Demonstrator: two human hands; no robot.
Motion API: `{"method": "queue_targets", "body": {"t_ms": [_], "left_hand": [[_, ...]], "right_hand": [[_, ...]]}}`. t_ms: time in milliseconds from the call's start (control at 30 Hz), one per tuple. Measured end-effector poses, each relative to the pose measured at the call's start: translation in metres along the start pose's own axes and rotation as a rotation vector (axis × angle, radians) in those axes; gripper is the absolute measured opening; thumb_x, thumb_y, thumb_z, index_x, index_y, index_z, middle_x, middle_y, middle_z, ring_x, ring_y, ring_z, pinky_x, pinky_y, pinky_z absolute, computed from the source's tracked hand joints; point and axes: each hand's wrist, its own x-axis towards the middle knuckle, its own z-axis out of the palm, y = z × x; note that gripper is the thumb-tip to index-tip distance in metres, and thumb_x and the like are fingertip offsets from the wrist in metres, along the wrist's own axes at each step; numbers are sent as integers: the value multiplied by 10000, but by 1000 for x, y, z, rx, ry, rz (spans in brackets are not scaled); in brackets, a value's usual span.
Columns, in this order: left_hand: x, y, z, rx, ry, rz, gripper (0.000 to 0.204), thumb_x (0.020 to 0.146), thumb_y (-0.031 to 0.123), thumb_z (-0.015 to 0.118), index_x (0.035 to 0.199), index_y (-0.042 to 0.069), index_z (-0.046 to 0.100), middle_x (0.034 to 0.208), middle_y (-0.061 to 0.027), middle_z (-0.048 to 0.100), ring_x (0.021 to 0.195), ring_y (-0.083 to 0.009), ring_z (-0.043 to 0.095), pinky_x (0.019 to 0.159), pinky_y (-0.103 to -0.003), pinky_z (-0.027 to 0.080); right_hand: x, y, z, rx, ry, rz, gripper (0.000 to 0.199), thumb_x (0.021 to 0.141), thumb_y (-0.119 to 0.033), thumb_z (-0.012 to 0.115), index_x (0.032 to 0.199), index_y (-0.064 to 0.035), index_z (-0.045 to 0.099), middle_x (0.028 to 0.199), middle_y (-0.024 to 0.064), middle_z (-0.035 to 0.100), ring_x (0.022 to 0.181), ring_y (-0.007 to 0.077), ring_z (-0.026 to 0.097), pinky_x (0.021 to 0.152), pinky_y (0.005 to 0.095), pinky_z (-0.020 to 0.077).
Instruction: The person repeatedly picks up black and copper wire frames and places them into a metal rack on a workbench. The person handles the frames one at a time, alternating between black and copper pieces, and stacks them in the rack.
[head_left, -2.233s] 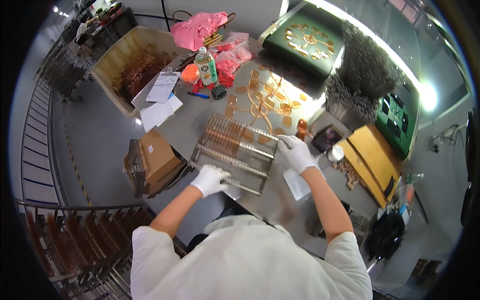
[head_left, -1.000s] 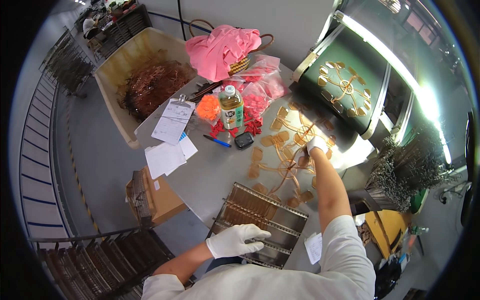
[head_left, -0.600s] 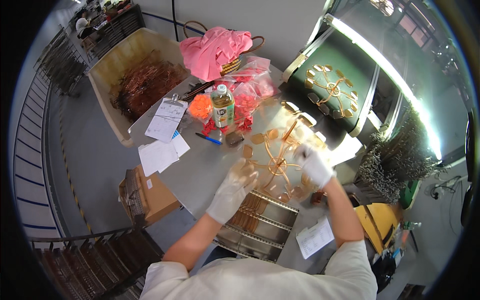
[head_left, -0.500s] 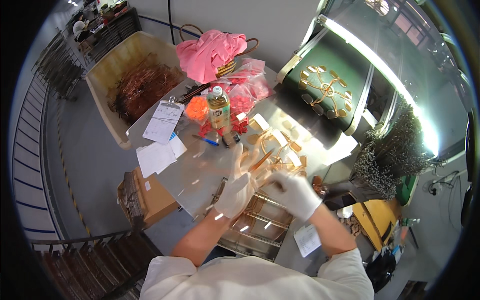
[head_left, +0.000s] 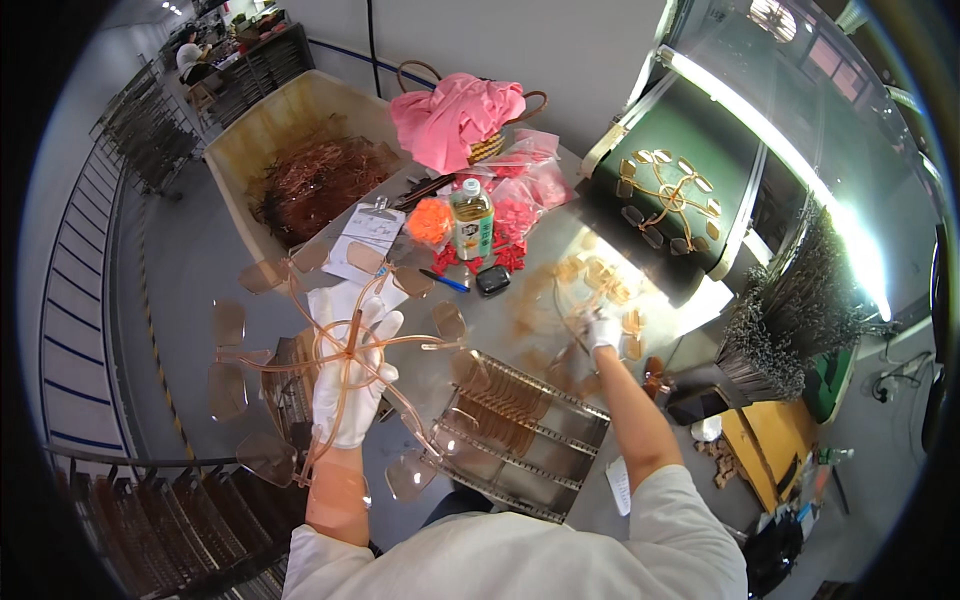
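My left hand (head_left: 345,400), in a white glove, is raised at the left, palm up. It holds a ring-shaped moulded tree of amber plastic (head_left: 350,353) by its hub; curved runners spread out to several tinted, lens-shaped plates. My right hand (head_left: 602,331), also gloved, reaches over the table. Its fingers are closed at the edge of a second amber lens tree (head_left: 590,283), smeared by motion. Between my arms lies a metal slotted rack (head_left: 540,460) with a row of brown translucent pieces (head_left: 505,405) in its far part.
A similar tree (head_left: 665,195) lies on a green conveyor (head_left: 705,130) under a bright tube lamp. A bottle (head_left: 472,220), black case (head_left: 493,280), blue pen (head_left: 445,281) and clipboard (head_left: 365,240) sit farther back. A bin of brown scrap (head_left: 230,165) stands far left, dark wire bundles (head_left: 780,320) at right.
My hands were together above the rack and have parted. The left has swung left with a lens tree; the right has reached away to the lens tree on the table.
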Motion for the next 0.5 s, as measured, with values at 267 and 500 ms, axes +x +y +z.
{"method": "queue_targets", "body": {"t_ms": [267, 500], "left_hand": [[14, -30, -14, -80, -123, -313, 446, 1056, 372, 596, 1474, 271, 479, 1506, -153, 514, 1345, -363, 557, 750, -337, 596], [2, -157, 53, -76, -423, -472, 571, 1037, 293, 631, 1519, 145, 363, 1314, -191, 594, 1124, -342, 654, 945, -452, 591]], "right_hand": [[-161, -193, -120, 320, -173, -411, 253, 1047, -190, 608, 1007, 31, 726, 681, -17, 595, 584, 59, 503, 567, 232, 392], [-351, -217, -156, 47, -93, -835, 93, 964, -106, 689, 1021, -39, 722, 841, 66, 721, 681, 142, 665, 644, 271, 524]]}}
